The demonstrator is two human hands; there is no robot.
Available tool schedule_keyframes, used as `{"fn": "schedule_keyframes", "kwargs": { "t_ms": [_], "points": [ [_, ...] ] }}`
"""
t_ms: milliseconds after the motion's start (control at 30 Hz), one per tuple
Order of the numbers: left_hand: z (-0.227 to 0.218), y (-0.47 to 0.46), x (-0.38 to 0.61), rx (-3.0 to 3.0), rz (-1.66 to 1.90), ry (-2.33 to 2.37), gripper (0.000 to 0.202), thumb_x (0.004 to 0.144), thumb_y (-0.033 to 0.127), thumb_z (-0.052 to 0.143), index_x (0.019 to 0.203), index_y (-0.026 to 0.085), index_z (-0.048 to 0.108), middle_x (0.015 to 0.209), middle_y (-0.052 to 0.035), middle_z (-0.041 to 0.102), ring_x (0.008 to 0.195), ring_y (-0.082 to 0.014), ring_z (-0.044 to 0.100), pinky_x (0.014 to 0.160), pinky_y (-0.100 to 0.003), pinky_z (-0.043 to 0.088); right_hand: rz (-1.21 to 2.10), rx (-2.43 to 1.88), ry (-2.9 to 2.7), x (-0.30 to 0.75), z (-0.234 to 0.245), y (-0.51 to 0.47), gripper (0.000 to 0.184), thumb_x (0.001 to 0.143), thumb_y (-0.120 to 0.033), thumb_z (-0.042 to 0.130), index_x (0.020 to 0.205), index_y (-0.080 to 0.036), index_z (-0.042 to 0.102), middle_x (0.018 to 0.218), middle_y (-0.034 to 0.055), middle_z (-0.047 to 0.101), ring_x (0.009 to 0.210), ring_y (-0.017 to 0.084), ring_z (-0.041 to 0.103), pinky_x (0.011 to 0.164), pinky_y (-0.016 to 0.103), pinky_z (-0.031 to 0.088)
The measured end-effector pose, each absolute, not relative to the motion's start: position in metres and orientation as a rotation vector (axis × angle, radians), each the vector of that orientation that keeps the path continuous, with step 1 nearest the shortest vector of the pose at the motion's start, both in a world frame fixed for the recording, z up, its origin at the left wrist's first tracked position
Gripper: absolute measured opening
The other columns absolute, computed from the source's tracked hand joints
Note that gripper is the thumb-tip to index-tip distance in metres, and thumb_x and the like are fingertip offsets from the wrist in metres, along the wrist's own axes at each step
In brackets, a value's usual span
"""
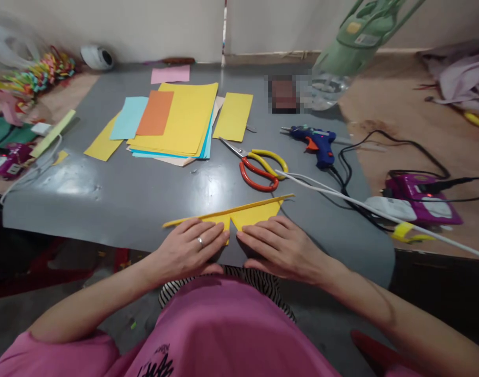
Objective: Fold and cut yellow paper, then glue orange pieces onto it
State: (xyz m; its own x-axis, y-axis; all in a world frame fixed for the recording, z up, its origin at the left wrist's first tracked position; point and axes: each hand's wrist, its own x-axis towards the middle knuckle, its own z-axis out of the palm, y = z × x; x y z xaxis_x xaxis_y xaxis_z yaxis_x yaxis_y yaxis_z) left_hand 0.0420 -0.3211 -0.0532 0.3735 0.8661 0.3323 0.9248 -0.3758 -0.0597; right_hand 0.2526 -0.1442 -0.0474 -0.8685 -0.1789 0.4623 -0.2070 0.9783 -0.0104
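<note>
A folded yellow paper lies at the near edge of the grey table. Its top edge is a long thin fold, and two triangular flaps meet in a notch at the middle. My left hand, with a ring on one finger, lies flat on the left flap, fingers stretched out. My right hand lies flat on the right flap in the same way. The fingertips of both hands nearly meet at the notch. Neither hand grips anything.
Beyond the paper lie orange-and-yellow scissors, a blue glue gun with black cables, and a white cord. A stack of coloured paper sheets sits at mid-table. A green fan base and purple box stand right.
</note>
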Motion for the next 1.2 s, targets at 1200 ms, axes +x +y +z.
{"fn": "schedule_keyframes", "kwargs": {
  "t_ms": [1200],
  "points": [
    [-0.001, -0.230, -0.004, -1.821, -2.274, -2.747, 0.042, 0.093, 0.049, 0.053, 0.117, 0.016, 0.060, 0.104, -0.0111, 0.071, 0.090, -0.0179, 0.070, 0.082, -0.036, 0.058, 1.744, -0.702, -1.903, 0.166, 0.003, -0.114, 0.042, 0.083, -0.062, 0.065, 0.084, -0.021, 0.065, 0.076, -0.0003, 0.062, 0.063, 0.011, 0.057, 0.048, 0.022, 0.051]
  ]
}}
